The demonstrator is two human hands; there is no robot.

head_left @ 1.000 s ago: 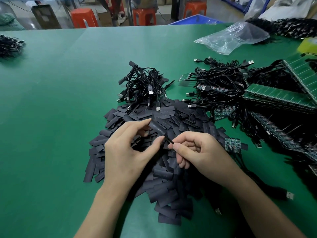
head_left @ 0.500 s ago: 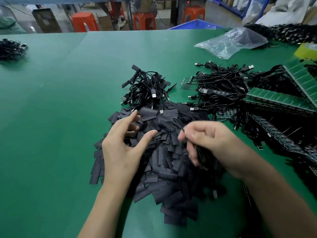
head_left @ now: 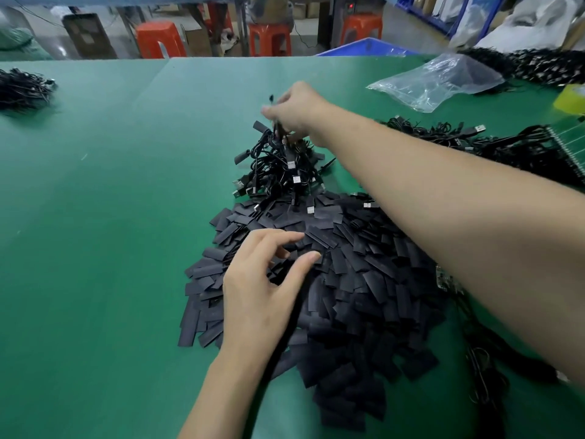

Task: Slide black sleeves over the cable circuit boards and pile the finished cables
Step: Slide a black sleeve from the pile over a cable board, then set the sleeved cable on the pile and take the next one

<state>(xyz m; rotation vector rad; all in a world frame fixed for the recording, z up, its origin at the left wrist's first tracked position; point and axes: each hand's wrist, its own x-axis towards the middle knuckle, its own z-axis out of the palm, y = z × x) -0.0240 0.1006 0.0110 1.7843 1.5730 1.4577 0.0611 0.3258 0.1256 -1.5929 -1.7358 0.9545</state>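
**Progress.** We see the right hand [head_left: 292, 107] reached out over the finished pile [head_left: 278, 167], a small tangle of black cables with USB plugs at the far edge of the sleeve heap. Its fingers are curled and pinch a cable [head_left: 278, 129] that hangs down into that pile. Blur hides whether a sleeve is on it, but we judge it is one finished piece being dropped off. The left hand [head_left: 261, 282] rests on the black sleeves [head_left: 354, 280] with fingers loosely bent and thumb and forefinger apart. It grips nothing that we can see and is likely feeling for the next sleeve.

**Done versus left.** The finished pile is small beside the heap of loose sleeves, which spreads wide over the green tabletop [head_left: 95, 217]. To the right, beyond the forearm, lies a larger tangle of waiting cables [head_left: 474, 142], running up against green board panels [head_left: 566, 150]. We take these for stock not yet sleeved. One bare circuit board [head_left: 443, 278] peeks out at the heap's right edge. We judge that most of the work is still to do.

**Containers.** A clear plastic bag [head_left: 437, 80] lies slumped at the far right. It looks nearly flat, and we cannot make out any contents. Behind the tabletop a blue bin [head_left: 364, 49] shows only its rim, so its inside is hidden.
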